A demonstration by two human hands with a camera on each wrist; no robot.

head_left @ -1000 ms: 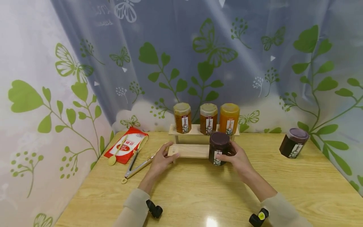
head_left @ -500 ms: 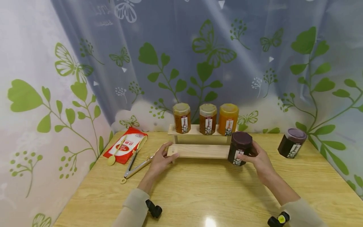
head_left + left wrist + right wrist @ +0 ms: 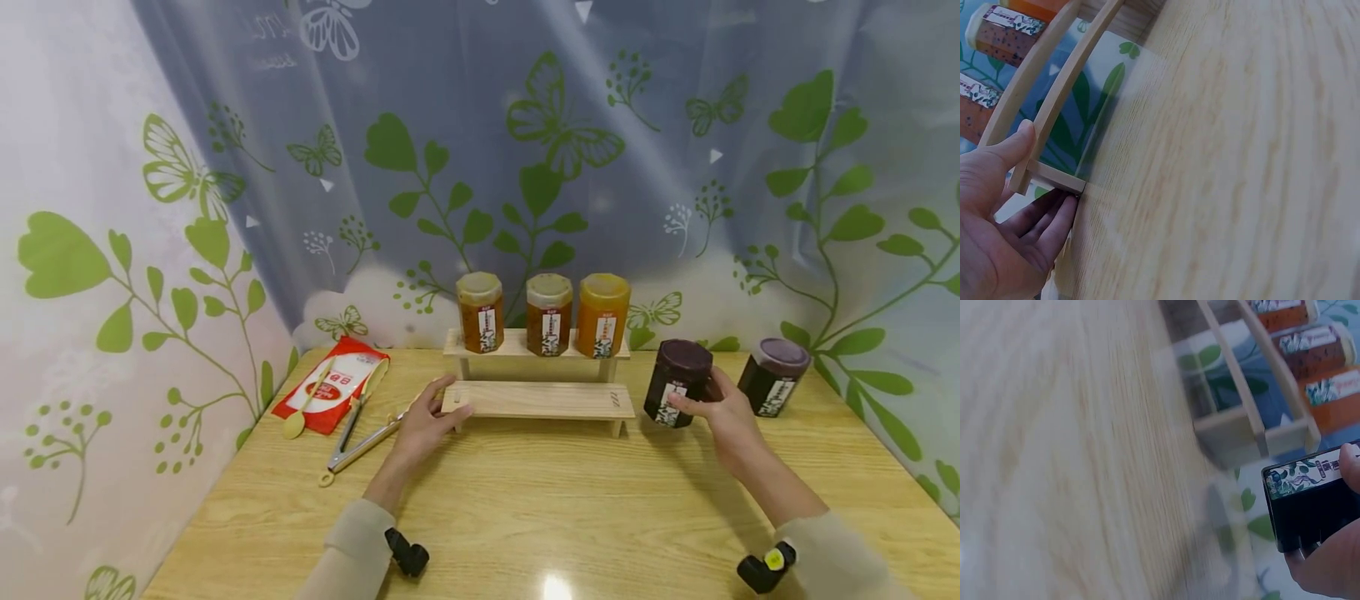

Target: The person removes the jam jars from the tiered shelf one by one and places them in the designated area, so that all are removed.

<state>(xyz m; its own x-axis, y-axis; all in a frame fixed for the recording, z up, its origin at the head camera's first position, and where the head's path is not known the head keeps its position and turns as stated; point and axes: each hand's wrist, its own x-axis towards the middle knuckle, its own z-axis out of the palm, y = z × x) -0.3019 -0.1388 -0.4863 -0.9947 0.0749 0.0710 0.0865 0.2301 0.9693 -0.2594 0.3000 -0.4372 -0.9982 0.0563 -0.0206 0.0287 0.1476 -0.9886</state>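
Observation:
My right hand (image 3: pixel 731 410) grips a dark jam jar (image 3: pixel 677 383) with a purple-brown lid, thumb across its label. The jar hangs slightly tilted right of a two-step wooden rack (image 3: pixel 540 400); in the right wrist view the jar's base (image 3: pixel 1275 515) is apart from the rack's end. My left hand (image 3: pixel 429 421) holds the rack's left end. In the left wrist view its thumb (image 3: pixel 1019 142) lies on the lower step's edge and its fingers reach round the leg (image 3: pixel 1057 176). On the upper step stand an amber jar (image 3: pixel 480 312), another amber jar (image 3: pixel 550 315) and an orange jar (image 3: pixel 603 315).
Another dark jar (image 3: pixel 774 379) stands at the far right, close behind my right hand. On the left lie a red and white packet (image 3: pixel 337 385), a yellow spoon (image 3: pixel 295 425) on it and metal tongs (image 3: pixel 367 446). A patterned curtain (image 3: pixel 450 208) hangs behind the table.
My right hand has carried the dark jar rightward, from in front of the lower step to beyond the rack's right end. My left hand has stayed on the rack.

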